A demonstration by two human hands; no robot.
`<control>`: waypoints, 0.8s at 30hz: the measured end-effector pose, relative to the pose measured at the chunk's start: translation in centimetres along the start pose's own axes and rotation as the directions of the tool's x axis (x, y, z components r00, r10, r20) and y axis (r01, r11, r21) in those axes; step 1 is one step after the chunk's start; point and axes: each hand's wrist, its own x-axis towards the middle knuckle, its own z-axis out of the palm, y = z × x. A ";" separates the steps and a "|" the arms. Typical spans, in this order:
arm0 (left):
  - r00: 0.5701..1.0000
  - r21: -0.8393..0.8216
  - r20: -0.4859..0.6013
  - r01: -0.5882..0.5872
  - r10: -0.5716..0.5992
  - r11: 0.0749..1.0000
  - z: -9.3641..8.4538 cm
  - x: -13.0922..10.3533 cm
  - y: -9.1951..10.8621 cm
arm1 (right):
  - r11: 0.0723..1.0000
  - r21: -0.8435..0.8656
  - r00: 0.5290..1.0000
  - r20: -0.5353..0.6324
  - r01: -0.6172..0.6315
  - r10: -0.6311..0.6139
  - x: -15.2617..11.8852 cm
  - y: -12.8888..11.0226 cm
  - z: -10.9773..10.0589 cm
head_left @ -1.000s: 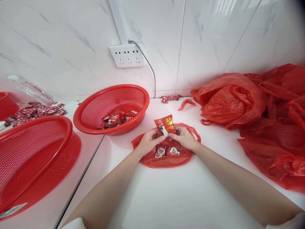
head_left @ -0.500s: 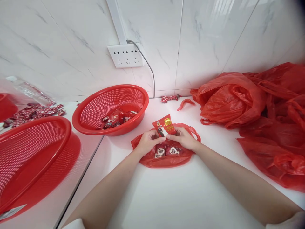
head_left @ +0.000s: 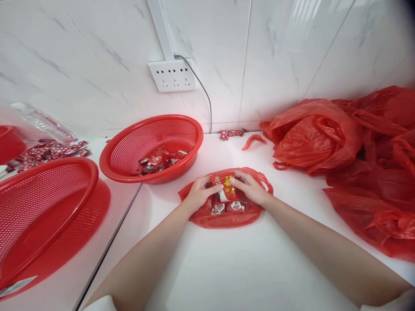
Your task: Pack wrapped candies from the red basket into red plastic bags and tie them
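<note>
A: And the red packet is held right over the open mouth of the red plastic bag, its gold lettering turned upward!

B: How is it gripped?

A: From both sides. Its left edge is pinched by the left hand, thumb laid across the front, fingers curled and drawn in close. The right edge is taken by the right hand, its thumb pressed near the gold print, the gap just as narrow. The fingertips behind are partly hidden.

B: Is anything touched underneath?

A: That cannot be told. Just below the packet, two dark packets with pale labels are seen in the bag, which is spread flat on the white tabletop.

B: And further out?

A: Beyond the left hand, a red mesh basket is part-filled with wrapped pieces. Near the wall, small patterned packets are found, and beside them a red plastic scrap.

B: To the far right?

A: A heap of red bags is piled up there. At far left, a larger basket is cut by the frame's edge, with loose sachets strewn behind it, next to a clear bottle.
</note>
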 end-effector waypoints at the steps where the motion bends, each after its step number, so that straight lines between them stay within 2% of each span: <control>1: 1.000 0.018 0.013 0.003 -0.004 1.000 0.1 0.0 0.1 | 1.000 0.031 1.000 -0.016 0.001 -0.001 0.1 0.1 0.0; 7: 1.000 0.108 -0.001 0.018 -0.018 0.994 0.3 0.0 0.0 | 1.000 0.021 0.999 -0.047 -0.004 0.005 0.3 0.4 0.1; 10: 1.000 0.126 0.019 -0.024 0.022 0.992 0.2 0.1 -0.1 | 1.000 0.008 0.998 -0.067 -0.002 0.003 0.3 0.3 0.1; 15: 0.999 0.178 -0.017 -0.035 0.039 0.983 0.0 0.3 -0.2 | 0.999 -0.046 0.999 -0.039 -0.013 0.011 0.1 0.1 0.2; 17: 0.998 0.157 -0.048 -0.042 0.050 0.987 0.0 0.3 -0.3 | 0.998 -0.059 0.999 -0.031 -0.015 0.013 0.0 0.1 0.2; 21: 0.980 0.065 -0.177 -0.085 0.095 0.994 0.2 0.3 -0.4 | 0.994 -0.106 0.999 -0.031 -0.034 0.031 0.2 0.4 0.1; 24: 0.984 0.050 -0.149 -0.089 0.095 0.995 0.3 0.3 -0.5 | 0.999 -0.038 0.999 -0.041 -0.020 0.019 0.3 0.6 0.1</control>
